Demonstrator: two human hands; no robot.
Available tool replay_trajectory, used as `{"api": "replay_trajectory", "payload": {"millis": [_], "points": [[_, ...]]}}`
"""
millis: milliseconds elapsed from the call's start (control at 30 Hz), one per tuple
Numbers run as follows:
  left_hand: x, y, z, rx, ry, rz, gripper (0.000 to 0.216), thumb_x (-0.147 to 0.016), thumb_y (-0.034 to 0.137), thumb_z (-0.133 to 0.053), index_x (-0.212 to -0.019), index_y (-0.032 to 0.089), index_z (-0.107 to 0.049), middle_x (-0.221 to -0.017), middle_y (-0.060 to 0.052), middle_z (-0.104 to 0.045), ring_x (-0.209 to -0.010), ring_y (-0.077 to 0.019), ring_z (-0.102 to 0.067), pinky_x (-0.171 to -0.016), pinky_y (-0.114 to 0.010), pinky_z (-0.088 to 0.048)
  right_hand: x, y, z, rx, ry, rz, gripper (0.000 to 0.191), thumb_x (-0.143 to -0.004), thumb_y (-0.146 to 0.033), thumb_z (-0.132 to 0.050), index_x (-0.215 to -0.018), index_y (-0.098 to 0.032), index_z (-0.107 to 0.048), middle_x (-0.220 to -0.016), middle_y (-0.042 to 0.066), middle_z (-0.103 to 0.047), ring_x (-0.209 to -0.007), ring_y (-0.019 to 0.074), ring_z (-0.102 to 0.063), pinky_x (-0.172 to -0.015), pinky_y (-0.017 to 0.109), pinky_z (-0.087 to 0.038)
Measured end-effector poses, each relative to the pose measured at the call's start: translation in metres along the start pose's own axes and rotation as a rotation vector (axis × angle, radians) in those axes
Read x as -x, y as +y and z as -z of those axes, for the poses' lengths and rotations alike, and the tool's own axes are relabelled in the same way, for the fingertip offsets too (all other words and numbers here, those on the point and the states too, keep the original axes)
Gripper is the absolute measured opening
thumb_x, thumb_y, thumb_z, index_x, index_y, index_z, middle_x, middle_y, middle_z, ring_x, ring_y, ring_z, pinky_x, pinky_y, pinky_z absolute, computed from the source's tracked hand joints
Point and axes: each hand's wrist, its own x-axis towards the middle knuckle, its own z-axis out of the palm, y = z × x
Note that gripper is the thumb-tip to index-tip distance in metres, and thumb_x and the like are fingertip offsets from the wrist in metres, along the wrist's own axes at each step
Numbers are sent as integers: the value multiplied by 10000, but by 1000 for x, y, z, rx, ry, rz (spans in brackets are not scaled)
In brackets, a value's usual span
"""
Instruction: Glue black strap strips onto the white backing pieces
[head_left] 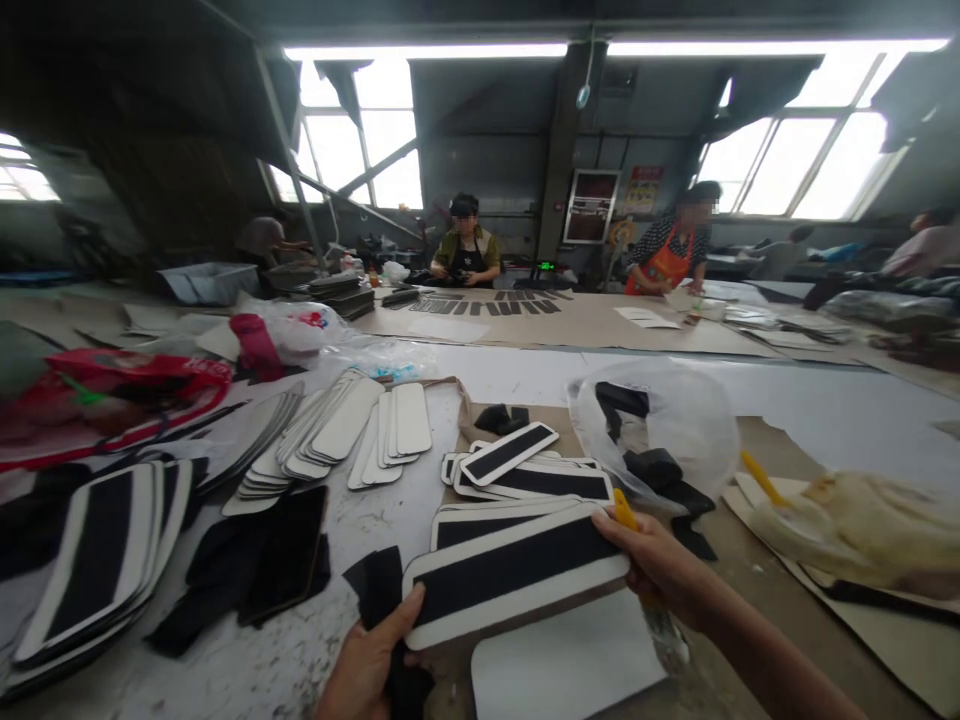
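My left hand (371, 660) pinches the left end of a long white panel with a black strip (514, 580), thumb on top, with black fabric pieces (382, 600) under it. My right hand (656, 565) grips the panel's right end and also holds a yellow-handled tool (624, 510). The panel hovers over a plain white panel (562, 665) and a stack of similar black-striped panels (525, 475).
Fanned plain white panels (337, 430) lie at centre left, more striped panels (97, 560) at far left beside a dark phone (289, 550). A clear plastic bag (660, 430) with black pieces sits right. Other people work at the far table (570, 320).
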Motion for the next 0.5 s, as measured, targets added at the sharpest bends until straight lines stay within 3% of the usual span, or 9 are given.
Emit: {"api": "replay_trajectory", "payload": {"millis": [167,267,333,500], "points": [[-20,6,-9,83,-73,1,275,-612,319,-785,-704,130,-607,-495,30,-502,-377,-59,-369,-335,-159,-289,-16,-7,8,35,30,-28,480,-681,-635,-615,-743,-199,-423,-468,-97,-311,-355,28,-234,-353,152,-145],[-34,16,-15,44,-92,-41,331,-606,375,-788,-712,125,-599,-530,22,-507,-396,-59,-380,-351,-164,-310,-35,-12,16,171,75,0,463,-707,-648,-562,-718,-200,-445,-447,-83,-327,-356,49,-257,-372,178,-171],[-44,20,-15,32,-62,-72,357,-574,366,-803,-699,104,-597,-556,3,-523,-423,-59,-407,-363,-154,-304,-49,-10,27,367,124,35,426,-726,-608,-534,-630,-201,-450,-425,-50,-369,-357,78,-309,-385,210,-214],[-52,10,3,3,78,-122,401,-450,332,-831,-639,66,-599,-472,24,-466,-409,-42,-364,-356,-134,-228,-63,13,59,932,293,319,318,-731,-463,-474,-510,-234,-475,-482,41,-555,-477,203,-523,-502,306,-345]]}}
